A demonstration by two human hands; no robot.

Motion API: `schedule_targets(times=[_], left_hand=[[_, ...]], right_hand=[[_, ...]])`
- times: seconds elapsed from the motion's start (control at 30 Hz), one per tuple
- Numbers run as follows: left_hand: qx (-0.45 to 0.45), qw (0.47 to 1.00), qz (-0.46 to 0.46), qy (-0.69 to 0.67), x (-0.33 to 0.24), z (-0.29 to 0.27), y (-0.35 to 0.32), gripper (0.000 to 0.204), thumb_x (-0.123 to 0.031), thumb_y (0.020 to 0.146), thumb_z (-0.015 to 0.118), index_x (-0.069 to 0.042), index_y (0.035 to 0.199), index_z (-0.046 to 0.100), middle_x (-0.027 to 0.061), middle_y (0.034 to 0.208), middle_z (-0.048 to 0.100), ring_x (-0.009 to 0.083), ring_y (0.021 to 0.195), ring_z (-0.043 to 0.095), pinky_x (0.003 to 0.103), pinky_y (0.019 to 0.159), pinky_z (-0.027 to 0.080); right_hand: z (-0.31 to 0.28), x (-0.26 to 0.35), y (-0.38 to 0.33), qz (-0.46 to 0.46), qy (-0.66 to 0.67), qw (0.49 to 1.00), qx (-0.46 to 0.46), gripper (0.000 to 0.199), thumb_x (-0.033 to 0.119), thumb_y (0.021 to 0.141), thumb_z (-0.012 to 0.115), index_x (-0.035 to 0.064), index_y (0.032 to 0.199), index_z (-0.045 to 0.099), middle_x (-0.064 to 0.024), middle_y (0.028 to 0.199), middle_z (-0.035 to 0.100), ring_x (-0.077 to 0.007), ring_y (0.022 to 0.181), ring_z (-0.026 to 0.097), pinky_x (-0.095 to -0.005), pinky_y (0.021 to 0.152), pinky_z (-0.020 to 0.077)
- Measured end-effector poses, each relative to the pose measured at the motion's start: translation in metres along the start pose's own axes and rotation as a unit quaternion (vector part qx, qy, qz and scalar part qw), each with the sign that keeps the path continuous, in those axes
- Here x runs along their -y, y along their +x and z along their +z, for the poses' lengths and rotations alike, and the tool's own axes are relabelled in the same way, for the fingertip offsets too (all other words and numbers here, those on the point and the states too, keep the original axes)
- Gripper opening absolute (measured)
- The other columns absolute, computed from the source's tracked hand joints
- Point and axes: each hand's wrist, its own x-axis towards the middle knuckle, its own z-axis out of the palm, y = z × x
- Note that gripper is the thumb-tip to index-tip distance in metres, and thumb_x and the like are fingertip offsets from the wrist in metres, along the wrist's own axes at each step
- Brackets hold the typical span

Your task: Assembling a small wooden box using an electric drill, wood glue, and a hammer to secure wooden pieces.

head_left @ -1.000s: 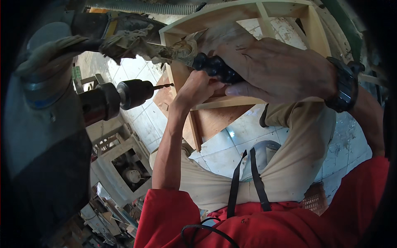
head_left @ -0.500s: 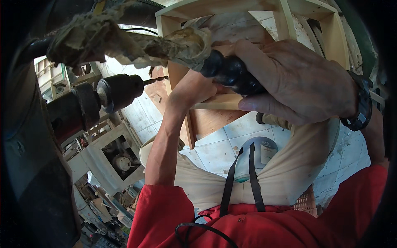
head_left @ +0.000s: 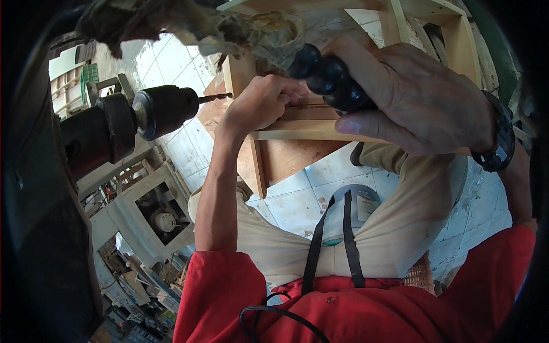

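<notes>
My right hand (head_left: 420,103) is wrapped around a black knobbed handle (head_left: 338,83), whose far end runs into a ragged, dirty cloth wrapping (head_left: 251,37). My left hand (head_left: 262,104) lies at the left corner of a pale wooden frame (head_left: 320,131), its fingers bent inward over the wood; the fingertips are partly hidden. Just left of that corner, a dark drill chuck (head_left: 166,111) points sideways at the frame. Its twist bit (head_left: 215,98) ends close to the frame's side; whether it touches cannot be made out.
A reddish wooden panel (head_left: 291,163) lies beneath the frame on the white tiled floor (head_left: 286,203). A round-topped seat (head_left: 357,206) shows between my knees. Left stands a machine housing with a square opening (head_left: 163,214), near piled clutter (head_left: 128,286). A dark machine body (head_left: 46,228) fills the left edge.
My right hand and the black handle have shifted up and slightly right in the picture. My left hand sits higher and a little further left. The whole view has moved slightly.
</notes>
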Motion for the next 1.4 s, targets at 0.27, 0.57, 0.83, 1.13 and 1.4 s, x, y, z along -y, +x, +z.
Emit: schedule_targets(times=[0.27,0.57,0.83,1.13,1.4], left_hand=[[0.045,0.998,-0.032,-0.018,0.008,0.009,-0.003,0.027,0.004,0.069,0.059,-0.005,0.091,0.071,0.0167,0.083,0.067,0.0280,0.078,0.066,0.033,0.071,0.050],[0.072,0.996,-0.051,-0.020,-0.023,-0.004,-0.002,0.038,0.005,0.066,0.054,-0.008,0.098,0.070,0.0177,0.087,0.066,0.0314,0.084,0.064,0.036,0.078,0.050],[0.192,0.976,-0.107,0.006,-0.031,-0.017,0.005,0.043,0.005,0.069,0.052,-0.010,0.106,0.068,0.0174,0.098,0.065,0.0314,0.094,0.061,0.036,0.086,0.047],[0.218,0.971,-0.097,0.014,-0.033,-0.018,0.003,0.043,0.004,0.076,0.054,-0.013,0.114,0.066,0.0141,0.110,0.060,0.0294,0.107,0.054,0.036,0.097,0.041],[0.256,0.961,-0.068,0.082,-0.031,-0.018,0.002,0.035,-0.010,0.082,0.050,-0.015,0.114,0.066,0.0127,0.105,0.058,0.0245,0.105,0.053,0.035,0.094,0.041]], right_hand=[[0.000,0.002,0.005,0.028,0.017,0.998,0.048,0.057,0.037,0.086,0.062,0.0046,0.125,0.035,-0.0115,0.087,0.059,-0.0328,0.082,0.058,-0.0422,0.076,0.0418],[-0.006,0.009,0.005,0.081,0.007,0.993,0.086,0.060,0.038,0.086,0.062,0.0037,0.126,0.034,-0.0140,0.093,0.059,-0.0332,0.088,0.057,-0.0419,0.081,0.0412],[-0.006,0.008,0.006,0.036,0.020,0.998,0.041,0.057,0.039,0.087,0.060,0.0041,0.124,0.036,-0.0134,0.091,0.058,-0.0332,0.086,0.057,-0.0426,0.079,0.0410],[-0.005,0.008,0.006,0.066,0.042,0.995,0.061,0.054,0.039,0.088,0.059,0.0059,0.123,0.036,-0.0126,0.088,0.058,-0.0332,0.084,0.057,-0.0425,0.077,0.0409],[-0.003,0.007,0.005,0.045,0.037,0.997,0.043,0.053,0.038,0.088,0.060,0.0056,0.122,0.036,-0.0140,0.089,0.057,-0.0342,0.083,0.056,-0.0423,0.077,0.0411]])
